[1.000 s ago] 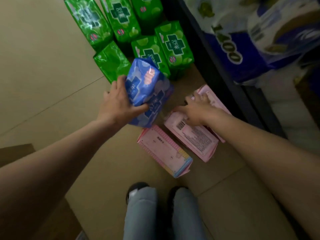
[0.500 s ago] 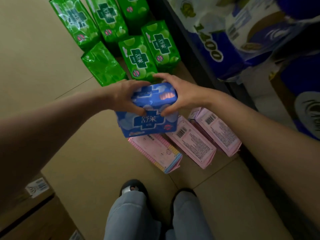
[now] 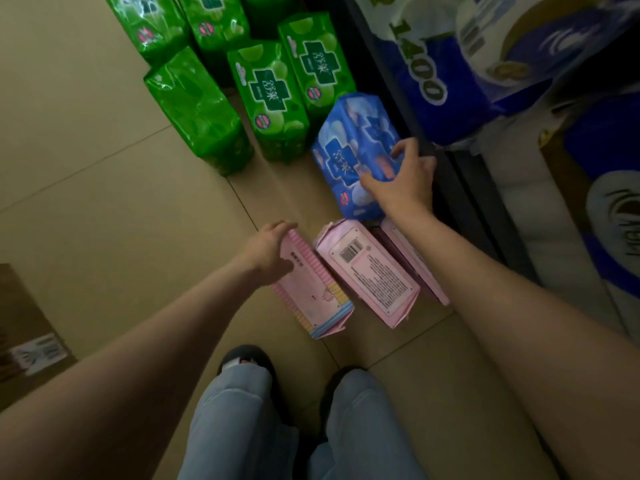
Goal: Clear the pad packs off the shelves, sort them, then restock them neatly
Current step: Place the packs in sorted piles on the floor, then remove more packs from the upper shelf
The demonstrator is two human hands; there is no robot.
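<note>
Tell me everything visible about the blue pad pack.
The blue pad pack is a soft, glossy plastic wrapper, printed with a dark blue cross bearing white characters, pale cloud shapes and a small red round mark. It sits tilted on the floor between green and pink packs, beside the dark shelf base. The right hand grips it.

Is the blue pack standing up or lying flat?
Tipped, not flat: the blue pack leans on the floor while the right hand grips it.

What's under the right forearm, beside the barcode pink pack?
A third pink pack lies there, next to the barcode pack on the shelf side. Only a strip of it shows; the forearm behind the right hand covers the rest, so its label cannot be read.
</note>
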